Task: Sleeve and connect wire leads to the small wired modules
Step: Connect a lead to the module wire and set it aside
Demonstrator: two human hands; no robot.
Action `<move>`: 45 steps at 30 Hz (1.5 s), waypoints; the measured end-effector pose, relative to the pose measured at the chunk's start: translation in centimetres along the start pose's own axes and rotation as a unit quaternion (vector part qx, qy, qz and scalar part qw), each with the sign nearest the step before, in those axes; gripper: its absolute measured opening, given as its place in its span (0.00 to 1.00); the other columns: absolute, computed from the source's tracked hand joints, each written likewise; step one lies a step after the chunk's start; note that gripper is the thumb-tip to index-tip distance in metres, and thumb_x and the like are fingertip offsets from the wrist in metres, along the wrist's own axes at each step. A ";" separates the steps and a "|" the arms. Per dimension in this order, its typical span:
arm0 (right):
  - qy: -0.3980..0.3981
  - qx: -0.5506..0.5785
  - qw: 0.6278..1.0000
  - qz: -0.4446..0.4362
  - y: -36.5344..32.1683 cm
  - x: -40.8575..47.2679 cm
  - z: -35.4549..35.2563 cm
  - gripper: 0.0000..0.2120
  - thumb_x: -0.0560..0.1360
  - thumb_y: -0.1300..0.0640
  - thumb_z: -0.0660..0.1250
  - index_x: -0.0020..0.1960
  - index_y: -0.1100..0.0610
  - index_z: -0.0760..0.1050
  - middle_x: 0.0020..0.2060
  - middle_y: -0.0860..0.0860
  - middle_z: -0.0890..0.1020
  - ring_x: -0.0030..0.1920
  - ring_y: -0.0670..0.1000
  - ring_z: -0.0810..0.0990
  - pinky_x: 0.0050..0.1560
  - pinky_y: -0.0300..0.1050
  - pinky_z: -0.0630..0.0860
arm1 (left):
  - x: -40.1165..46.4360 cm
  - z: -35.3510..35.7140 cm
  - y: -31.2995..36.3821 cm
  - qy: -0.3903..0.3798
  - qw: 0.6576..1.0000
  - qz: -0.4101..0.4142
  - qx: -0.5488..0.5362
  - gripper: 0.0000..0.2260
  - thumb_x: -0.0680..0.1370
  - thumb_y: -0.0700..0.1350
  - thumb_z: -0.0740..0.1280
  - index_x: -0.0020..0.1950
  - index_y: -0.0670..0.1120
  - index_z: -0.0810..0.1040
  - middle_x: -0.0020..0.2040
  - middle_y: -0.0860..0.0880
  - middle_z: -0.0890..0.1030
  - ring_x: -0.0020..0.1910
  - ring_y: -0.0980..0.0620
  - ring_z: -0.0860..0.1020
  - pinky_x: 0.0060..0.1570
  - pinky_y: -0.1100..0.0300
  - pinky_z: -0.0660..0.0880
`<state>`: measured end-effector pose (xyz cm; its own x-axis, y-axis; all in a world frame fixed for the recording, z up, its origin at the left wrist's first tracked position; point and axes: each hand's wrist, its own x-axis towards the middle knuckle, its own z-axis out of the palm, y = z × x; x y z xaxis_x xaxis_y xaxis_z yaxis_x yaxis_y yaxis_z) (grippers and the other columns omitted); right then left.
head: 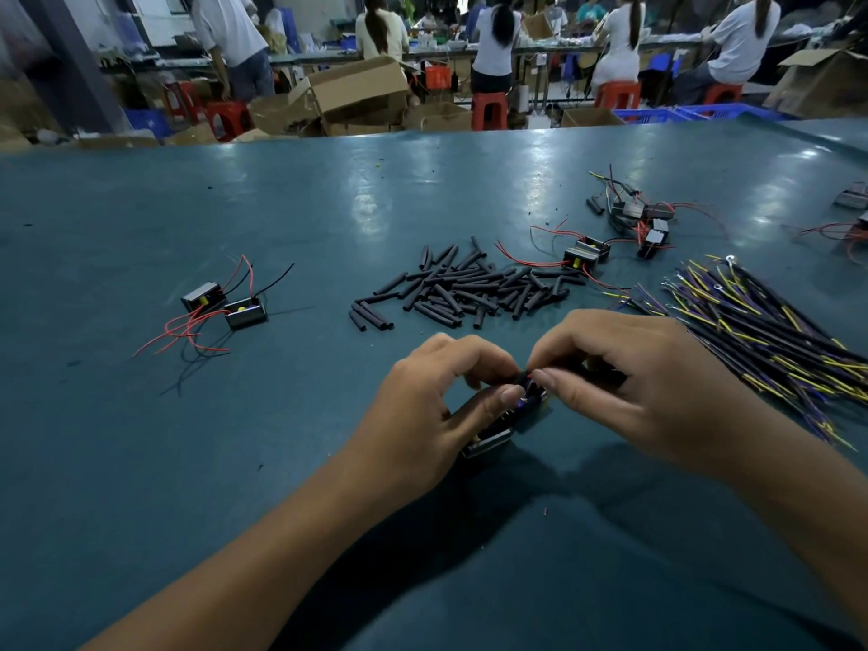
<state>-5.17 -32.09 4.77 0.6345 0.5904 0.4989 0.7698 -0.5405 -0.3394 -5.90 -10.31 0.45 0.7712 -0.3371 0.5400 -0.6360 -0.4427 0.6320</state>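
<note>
Near the worktop's (141, 462) front edge, the left hand (422, 415) pinches a small module (488, 439) to steady it while the right hand (634, 387) pinches what seems a sleeved lead at its top, the sleeves (460, 288) piled within reach.

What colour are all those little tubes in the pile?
Black. The pile of little tubes shows best in the head view.

Single head-worn wide view, facing forward and down, close over green table (235, 462)
</note>
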 end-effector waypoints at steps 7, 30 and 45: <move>-0.002 0.125 0.990 0.064 0.5 0.0 -0.3 0.03 0.76 0.52 0.68 0.46 0.51 0.80 0.38 0.45 0.81 0.37 0.47 0.78 0.38 0.38 0.72 | 0.4 0.1 0.1 -0.007 0.999 0.004 -0.046 0.05 0.79 0.43 0.69 0.53 0.47 0.83 0.43 0.60 0.82 0.42 0.57 0.81 0.43 0.66 0.75; -0.027 0.191 0.976 0.106 1.3 -0.1 0.3 0.05 0.72 0.50 0.72 0.44 0.51 0.79 0.34 0.51 0.81 0.33 0.53 0.77 0.34 0.51 0.74 | 0.7 -0.5 0.0 -0.024 0.977 -0.081 -0.195 0.07 0.75 0.40 0.72 0.49 0.52 0.86 0.43 0.49 0.83 0.41 0.54 0.81 0.43 0.62 0.75; 0.021 0.165 0.981 0.096 0.6 -0.1 0.7 0.08 0.73 0.48 0.73 0.41 0.49 0.76 0.33 0.44 0.79 0.32 0.42 0.75 0.34 0.32 0.70 | 0.8 -0.3 1.0 -0.007 0.956 -0.129 -0.265 0.04 0.76 0.42 0.72 0.45 0.42 0.83 0.36 0.49 0.81 0.34 0.56 0.76 0.36 0.66 0.72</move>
<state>-4.72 -31.98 3.96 0.7719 0.4678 0.4305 0.6214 -0.4119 -0.6665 -5.97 -10.79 1.69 0.9018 -0.2863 0.3237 -0.3462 -0.0302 0.9377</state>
